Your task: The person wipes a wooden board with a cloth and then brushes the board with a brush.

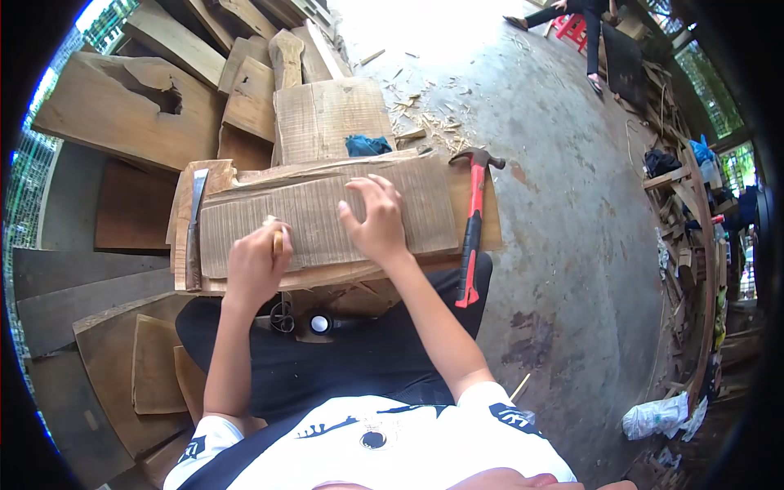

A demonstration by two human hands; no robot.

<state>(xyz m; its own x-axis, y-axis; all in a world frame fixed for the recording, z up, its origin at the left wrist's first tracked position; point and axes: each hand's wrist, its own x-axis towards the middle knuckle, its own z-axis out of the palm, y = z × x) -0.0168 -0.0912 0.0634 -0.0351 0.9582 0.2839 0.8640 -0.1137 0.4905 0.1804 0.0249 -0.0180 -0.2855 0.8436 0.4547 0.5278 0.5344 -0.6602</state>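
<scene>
A rough board (318, 216) with fine grooves lies across my lap on a wider wooden slab (237, 284). My left hand (258, 260) is closed over the board's left half, around a small yellow-brown thing (278, 242) like a short stick; the rest of it is hidden by the fingers. Over the board's middle, my right hand (377, 219) is open with curved, spread fingers, holding nothing. A long chisel-like tool (194, 229) rests along the left end of the slab. At the right end lies a claw hammer (474, 220) with a red and black handle.
A crumpled blue cloth (367, 146) sits just beyond the board. Wooden planks (131, 106) are stacked at the left, and shavings (437, 122) litter the concrete floor (563, 245). A person in dark trousers (594, 41) is at the far right. A white sack (656, 416) lies lower right.
</scene>
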